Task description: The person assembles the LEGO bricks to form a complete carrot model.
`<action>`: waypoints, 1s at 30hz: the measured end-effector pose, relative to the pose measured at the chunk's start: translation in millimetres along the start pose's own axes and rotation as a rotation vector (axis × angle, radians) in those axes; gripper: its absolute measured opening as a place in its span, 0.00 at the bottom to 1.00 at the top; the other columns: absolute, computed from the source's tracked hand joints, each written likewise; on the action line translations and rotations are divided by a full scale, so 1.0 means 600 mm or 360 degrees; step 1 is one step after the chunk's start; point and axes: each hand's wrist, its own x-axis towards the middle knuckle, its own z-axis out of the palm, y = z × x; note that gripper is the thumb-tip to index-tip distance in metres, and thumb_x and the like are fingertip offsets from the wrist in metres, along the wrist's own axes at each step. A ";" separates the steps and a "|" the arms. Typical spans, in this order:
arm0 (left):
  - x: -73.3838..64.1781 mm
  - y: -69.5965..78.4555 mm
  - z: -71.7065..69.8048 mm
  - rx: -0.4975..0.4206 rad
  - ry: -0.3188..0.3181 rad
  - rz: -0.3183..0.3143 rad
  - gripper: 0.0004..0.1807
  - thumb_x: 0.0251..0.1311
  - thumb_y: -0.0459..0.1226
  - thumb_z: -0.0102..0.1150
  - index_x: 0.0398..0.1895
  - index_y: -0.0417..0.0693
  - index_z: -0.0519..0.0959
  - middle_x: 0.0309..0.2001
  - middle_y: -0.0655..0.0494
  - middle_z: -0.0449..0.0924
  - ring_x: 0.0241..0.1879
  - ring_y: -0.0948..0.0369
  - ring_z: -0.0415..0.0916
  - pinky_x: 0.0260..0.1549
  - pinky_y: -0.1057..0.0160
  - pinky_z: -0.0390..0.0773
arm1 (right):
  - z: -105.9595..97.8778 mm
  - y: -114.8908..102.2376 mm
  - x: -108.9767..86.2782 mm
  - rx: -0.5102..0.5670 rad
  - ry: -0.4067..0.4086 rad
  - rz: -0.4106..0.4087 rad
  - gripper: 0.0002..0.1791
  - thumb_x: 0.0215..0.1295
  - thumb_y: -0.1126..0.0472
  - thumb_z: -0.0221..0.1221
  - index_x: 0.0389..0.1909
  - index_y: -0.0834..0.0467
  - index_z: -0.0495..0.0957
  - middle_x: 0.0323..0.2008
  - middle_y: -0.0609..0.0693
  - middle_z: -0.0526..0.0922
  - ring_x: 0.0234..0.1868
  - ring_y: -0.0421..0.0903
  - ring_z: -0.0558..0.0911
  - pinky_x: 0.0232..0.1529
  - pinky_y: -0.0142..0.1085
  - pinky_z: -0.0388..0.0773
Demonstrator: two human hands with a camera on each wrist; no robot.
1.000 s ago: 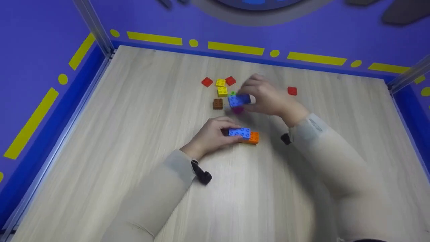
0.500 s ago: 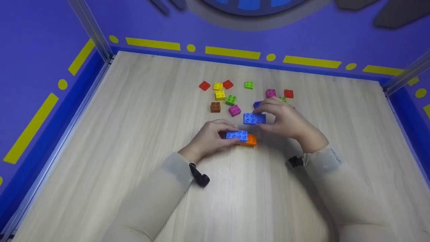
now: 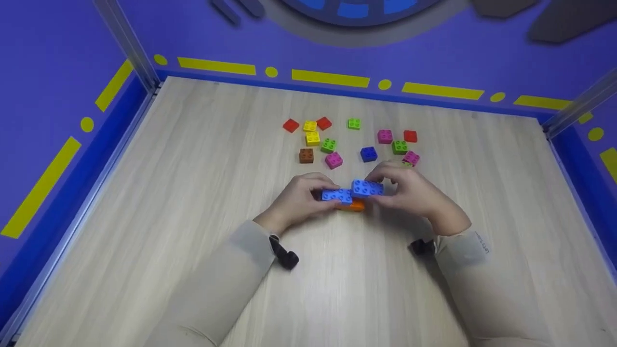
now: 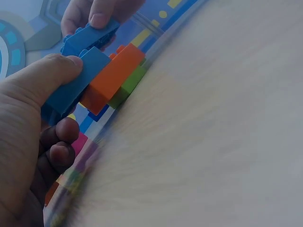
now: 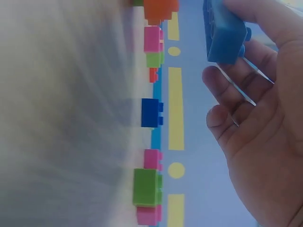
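Note:
My left hand [image 3: 301,198] pinches a light-blue toy building brick [image 3: 333,195], which sits on the left part of an orange brick [image 3: 355,206]. A green brick [image 4: 128,88] shows under the orange one in the left wrist view. With thumb and fingers my right hand [image 3: 410,191] grips a second light-blue brick [image 3: 364,188], slightly tilted, studs up. That brick hangs close over the uncovered right part of the orange brick, beside the first blue one. Its hollow underside shows in the left wrist view [image 4: 112,33].
Beyond the hands lie loose bricks: a dark-blue one [image 3: 368,154], a brown one [image 3: 306,155], two yellow ones [image 3: 313,139], several pink [image 3: 333,160] and green ones [image 3: 328,145], and flat red pieces [image 3: 290,126]. Blue-purple walls [image 3: 231,38] border the wooden table [image 3: 193,144].
My right hand has brought the second light-blue brick from among the loose bricks toward me, down over the orange brick. My left hand keeps its grip and has hardly moved.

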 end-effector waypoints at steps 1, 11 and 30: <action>0.000 0.000 0.000 0.0004 0.0002 -0.0001 0.20 0.69 0.44 0.81 0.61 0.50 0.93 0.57 0.56 0.92 0.59 0.59 0.86 0.68 0.57 0.85 | 0.003 0.001 -0.001 0.0025 -0.0013 0.0013 0.18 0.66 0.59 0.82 0.55 0.50 0.91 0.52 0.44 0.92 0.56 0.46 0.84 0.64 0.53 0.85; -0.001 0.000 -0.001 0.0008 0.0009 0.0001 0.20 0.69 0.45 0.81 0.60 0.49 0.93 0.56 0.56 0.92 0.58 0.59 0.86 0.66 0.58 0.86 | 0.010 0.009 -0.005 0.0146 -0.0086 0.0088 0.18 0.67 0.61 0.80 0.55 0.48 0.88 0.51 0.44 0.89 0.52 0.47 0.82 0.60 0.51 0.81; -0.002 -0.002 0.000 0.0006 0.0018 0.0013 0.19 0.69 0.42 0.81 0.60 0.48 0.93 0.58 0.53 0.92 0.61 0.56 0.86 0.70 0.54 0.83 | 0.024 0.021 -0.003 0.0310 -0.0138 0.0124 0.16 0.69 0.55 0.80 0.55 0.48 0.93 0.52 0.46 0.91 0.53 0.48 0.82 0.56 0.29 0.82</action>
